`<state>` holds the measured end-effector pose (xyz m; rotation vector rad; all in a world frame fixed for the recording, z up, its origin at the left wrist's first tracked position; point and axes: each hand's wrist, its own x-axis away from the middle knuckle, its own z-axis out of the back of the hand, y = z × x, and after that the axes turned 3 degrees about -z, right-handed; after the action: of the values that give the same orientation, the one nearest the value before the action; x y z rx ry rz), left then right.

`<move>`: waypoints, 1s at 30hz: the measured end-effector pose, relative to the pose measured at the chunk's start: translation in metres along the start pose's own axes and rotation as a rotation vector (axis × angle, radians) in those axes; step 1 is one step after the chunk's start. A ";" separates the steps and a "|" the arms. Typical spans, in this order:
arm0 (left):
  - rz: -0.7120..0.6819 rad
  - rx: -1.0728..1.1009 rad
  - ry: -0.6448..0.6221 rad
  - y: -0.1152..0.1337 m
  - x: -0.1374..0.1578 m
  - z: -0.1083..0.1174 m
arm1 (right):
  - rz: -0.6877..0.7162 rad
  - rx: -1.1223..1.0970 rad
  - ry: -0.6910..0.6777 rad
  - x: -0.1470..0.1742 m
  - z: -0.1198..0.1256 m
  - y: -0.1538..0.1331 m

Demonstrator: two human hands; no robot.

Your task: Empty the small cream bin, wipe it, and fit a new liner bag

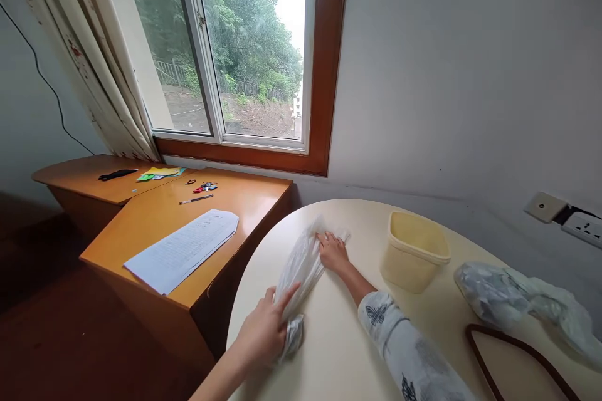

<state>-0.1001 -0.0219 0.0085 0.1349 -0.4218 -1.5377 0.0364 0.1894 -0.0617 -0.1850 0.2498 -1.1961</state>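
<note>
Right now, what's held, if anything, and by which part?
A clear plastic bag: left grip closed around it toward its near end. Right grip is on its far part; can't tell whether it pinches or only presses.

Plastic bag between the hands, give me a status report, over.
Plastic bag lengthwise over table. Left hand around near end, right hand on far end. Yellow tub upright to the right, apart from both hands.

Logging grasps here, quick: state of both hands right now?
Left hand: closed, holding the plastic bag.
Right hand: touching the bag's far part; grip cannot be told.
</note>
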 end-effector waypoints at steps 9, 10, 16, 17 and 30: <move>-0.031 -0.253 0.100 0.000 0.003 -0.026 | -0.015 -0.068 0.064 -0.034 -0.008 0.013; -0.038 -0.261 0.106 -0.002 0.002 -0.030 | -0.012 -0.078 0.080 -0.034 -0.006 0.013; -0.004 -0.312 0.207 -0.015 -0.023 -0.041 | 0.126 -0.147 0.219 -0.009 0.017 0.004; -0.009 -0.322 0.225 -0.016 -0.029 -0.040 | 0.161 -0.156 0.240 0.001 0.022 0.002; -0.343 -0.117 0.511 0.039 -0.046 -0.001 | 0.331 -0.055 0.671 0.189 0.155 0.106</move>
<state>-0.0622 0.0250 0.0132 0.5167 0.1041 -1.7851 0.2407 0.0520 0.0398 0.2141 0.8666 -0.8880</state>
